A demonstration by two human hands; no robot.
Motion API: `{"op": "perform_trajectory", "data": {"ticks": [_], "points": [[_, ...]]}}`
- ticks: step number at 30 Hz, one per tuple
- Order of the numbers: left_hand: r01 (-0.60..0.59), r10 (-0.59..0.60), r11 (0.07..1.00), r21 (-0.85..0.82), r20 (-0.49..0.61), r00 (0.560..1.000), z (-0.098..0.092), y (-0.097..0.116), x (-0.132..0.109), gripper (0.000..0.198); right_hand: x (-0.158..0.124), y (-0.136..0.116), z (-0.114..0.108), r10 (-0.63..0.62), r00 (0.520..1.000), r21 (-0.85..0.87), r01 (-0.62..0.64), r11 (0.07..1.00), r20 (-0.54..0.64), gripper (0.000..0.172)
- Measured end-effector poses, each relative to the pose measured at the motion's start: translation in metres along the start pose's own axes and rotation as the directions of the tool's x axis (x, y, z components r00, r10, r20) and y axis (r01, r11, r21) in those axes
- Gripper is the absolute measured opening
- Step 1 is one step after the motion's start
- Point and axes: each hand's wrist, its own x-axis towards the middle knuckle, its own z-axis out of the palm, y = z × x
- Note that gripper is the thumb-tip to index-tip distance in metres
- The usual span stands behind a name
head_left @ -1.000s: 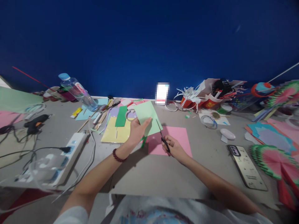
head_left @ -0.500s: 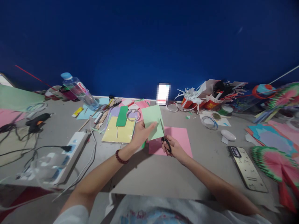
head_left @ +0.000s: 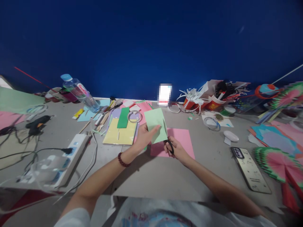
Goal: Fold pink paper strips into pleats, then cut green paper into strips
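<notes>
A light green sheet of paper (head_left: 155, 121) is raised over the desk, pinched in my left hand (head_left: 145, 137) with the thumb lying across its front. My right hand (head_left: 176, 148) is closed round the black handles of a pair of scissors (head_left: 169, 147), at the paper's lower right corner. The scissor blades are mostly hidden by the green paper, so I cannot see how far they are apart. Beneath both hands a pink sheet of paper (head_left: 183, 142) lies flat on the desk.
Left of my hands lie a yellow paper pack (head_left: 113, 134), a dark green strip (head_left: 123, 118) and a tape roll (head_left: 134, 116). Further left are a power strip (head_left: 73, 159) and a leaning bottle (head_left: 81, 93). To the right are a phone (head_left: 251, 170) and a watermelon-coloured paper fan (head_left: 279, 165).
The green paper and my left hand have shifted slightly right and down, closer to the scissors. My right hand has barely moved and keeps its hold.
</notes>
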Motion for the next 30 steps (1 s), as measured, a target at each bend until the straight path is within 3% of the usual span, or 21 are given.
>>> {"op": "perform_trajectory", "data": {"ticks": [30], "points": [[0.016,-0.016,1.0,0.008,-0.011,1.0,0.0,0.001,0.0,0.031,-0.002,-0.012,0.004,0.012,1.0,0.04,-0.011,0.999,-0.027,0.036]]}}
